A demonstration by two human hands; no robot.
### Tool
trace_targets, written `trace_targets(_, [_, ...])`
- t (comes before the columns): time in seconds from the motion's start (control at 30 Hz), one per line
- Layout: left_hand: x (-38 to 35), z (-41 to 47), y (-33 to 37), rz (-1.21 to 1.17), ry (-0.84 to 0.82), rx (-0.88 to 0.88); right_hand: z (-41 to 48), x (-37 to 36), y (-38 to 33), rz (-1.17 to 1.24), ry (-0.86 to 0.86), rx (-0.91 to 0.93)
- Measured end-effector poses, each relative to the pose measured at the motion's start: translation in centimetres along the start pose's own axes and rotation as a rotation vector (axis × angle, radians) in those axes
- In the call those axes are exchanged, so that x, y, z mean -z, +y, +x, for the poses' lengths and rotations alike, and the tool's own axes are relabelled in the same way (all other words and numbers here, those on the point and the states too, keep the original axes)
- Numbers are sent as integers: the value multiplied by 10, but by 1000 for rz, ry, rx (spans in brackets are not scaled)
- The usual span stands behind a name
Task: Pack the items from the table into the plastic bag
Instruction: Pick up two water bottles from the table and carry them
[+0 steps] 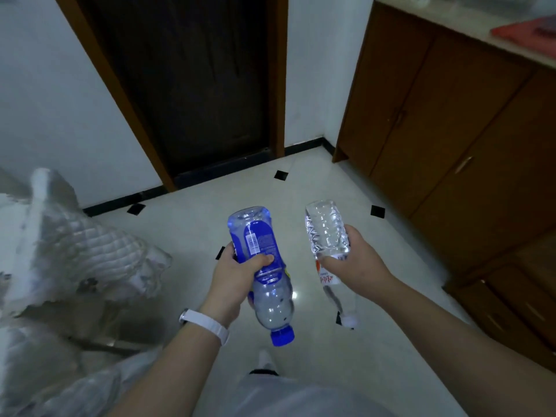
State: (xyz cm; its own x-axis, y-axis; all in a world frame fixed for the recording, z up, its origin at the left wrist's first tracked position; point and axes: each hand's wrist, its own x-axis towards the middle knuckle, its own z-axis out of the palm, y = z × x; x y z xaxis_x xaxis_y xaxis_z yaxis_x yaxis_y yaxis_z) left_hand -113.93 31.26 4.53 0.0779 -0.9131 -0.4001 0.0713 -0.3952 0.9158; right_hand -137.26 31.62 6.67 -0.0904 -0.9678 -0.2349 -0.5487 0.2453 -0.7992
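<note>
Both forearms reach forward, left hand (231, 278) and right hand (352, 260) each curled closed in a grip

2 plastic bottles are seen: 1 clear bottle with a blue label and blue screw cap (261, 269), and 1 clear ribbed bottle with a white-and-red label and a white cap (328, 239). 2 bare hands are counted, the left hand (233, 285) and the right hand (359, 263), with 1 bottle held in each. 1 white wristband (204, 323) is worn on the left wrist. 1 dark wooden door (192, 85) is visible. 5 small black diamond-shaped floor inlays (281, 175) can be made out on the pale tiles. 1 brown wooden cabinet (445, 121) is seen, with 1 flat red item (523, 33) lying on its pale surface. 1 crumpled translucent plastic bag (75, 386) is visible at lower left.
</note>
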Motion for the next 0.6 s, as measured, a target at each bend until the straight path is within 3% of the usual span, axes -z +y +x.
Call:
trace_targets(0.23, [37,88,59,-30,66,-58,98,-23,-66,-10,-36,70])
trace_targets(0.6, [46,233,106,-38,251,-25,280,-54,-95,40,-162,98])
